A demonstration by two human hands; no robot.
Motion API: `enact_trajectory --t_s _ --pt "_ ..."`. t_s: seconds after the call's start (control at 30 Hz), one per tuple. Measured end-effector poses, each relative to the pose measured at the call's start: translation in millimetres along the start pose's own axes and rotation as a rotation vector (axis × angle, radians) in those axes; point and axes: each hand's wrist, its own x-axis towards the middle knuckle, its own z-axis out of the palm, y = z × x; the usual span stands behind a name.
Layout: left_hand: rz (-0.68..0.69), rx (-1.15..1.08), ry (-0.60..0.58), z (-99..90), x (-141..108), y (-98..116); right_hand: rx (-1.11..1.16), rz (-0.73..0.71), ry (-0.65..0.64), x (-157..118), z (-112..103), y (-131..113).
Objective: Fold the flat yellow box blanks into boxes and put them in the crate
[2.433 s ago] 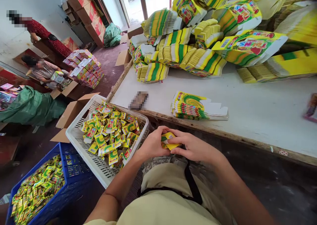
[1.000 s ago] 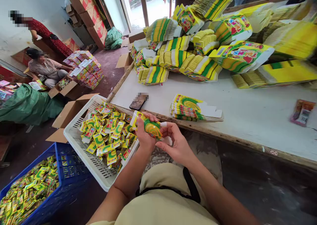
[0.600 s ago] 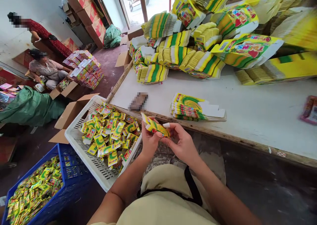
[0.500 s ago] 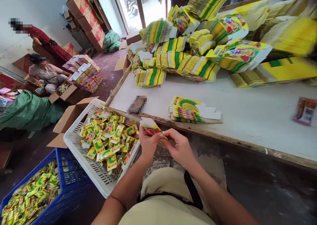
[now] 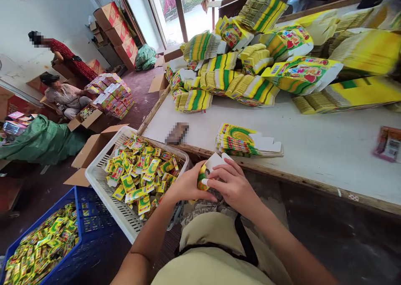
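Note:
Between my two hands, just off the table's front edge, is a small printed cardboard box [image 5: 216, 161], yellow and green outside with white flaps. My left hand [image 5: 189, 182] grips its left side, thumb below. My right hand [image 5: 233, 182] has its fingers on the white flaps from the right. The hands hide much of the box. Close beyond them, a stack of flat printed cartons [image 5: 238, 141] lies on the table. Left of my hands stands a white plastic basket [image 5: 108, 207] full of small yellow-green boxes [image 5: 144, 168].
Bundles of flat cartons [image 5: 219, 80] are heaped along the back of the white table [image 5: 313, 138]. A blue crate [image 5: 78, 230] of small packs stands at lower left. Green sacks, cardboard boxes and two people [image 5: 64, 95] are further left. A reddish packet [image 5: 388, 145] lies at right.
The carton piece in my hands has gone from flat-looking to an opened box with its white flaps showing. My hands have shifted slightly right, and the right fingers have moved onto the flaps.

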Motion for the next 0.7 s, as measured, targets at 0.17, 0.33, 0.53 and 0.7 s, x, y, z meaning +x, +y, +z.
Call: enact_trajectory --t_s 0.17,0.33,0.53,0.7 --pt "-0.052 0.086 0.15 29.9 4.2 -6.8 0.282 0.391 0.315 -4.9 14.3 4.6" --pt "0.212 0.199 0.138 43.6 9.9 -10.2 0.974 0.793 0.027 -8.7 33.1 15.2" --pt "0.161 0.258 0.147 45.0 10.4 -17.4 0.884 0.669 0.078 -11.4 37.9 16.9" --pt "0.097 0.186 0.077 46.7 9.0 -26.2 0.388 0.335 -0.157 -10.6 22.6 1.5"
